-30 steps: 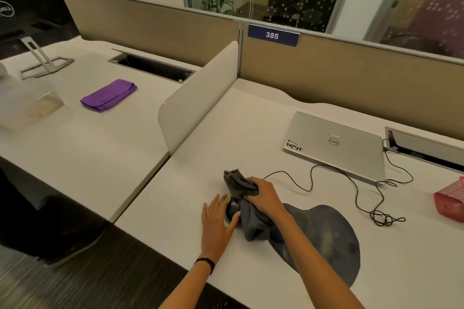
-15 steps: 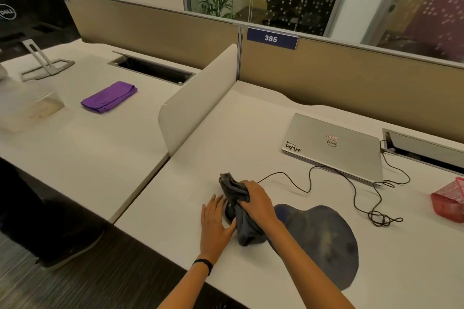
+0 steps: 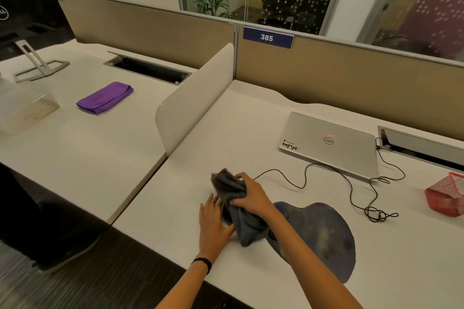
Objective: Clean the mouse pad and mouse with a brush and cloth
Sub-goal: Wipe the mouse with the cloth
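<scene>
Two hands work on one spot at the near edge of the white desk point(image 3: 251, 120). The mouse point(image 3: 225, 211) lies just left of the dark blue mouse pad point(image 3: 324, 241), almost wholly buried under a bunched grey cloth point(image 3: 241, 221); only a dark sliver shows. The right hand point(image 3: 251, 198) clenches the cloth from above, fingers curled into its folds. The left hand point(image 3: 213, 223) lies flat with straight fingers against the mouse's left side, bracing it and grasping nothing.

A thin black cable point(image 3: 305, 173) runs from under the cloth in loose loops toward the closed silver laptop point(image 3: 329, 143) farther right. A red mesh basket point(image 3: 447, 198) stands at the right edge, and a folded purple cloth point(image 3: 105, 98) lies on the left desk. No brush shows.

Rubbing hard could likely push the mouse past the bracing palm toward the near edge. Cloth folds may also catch the cable and tug it.
</scene>
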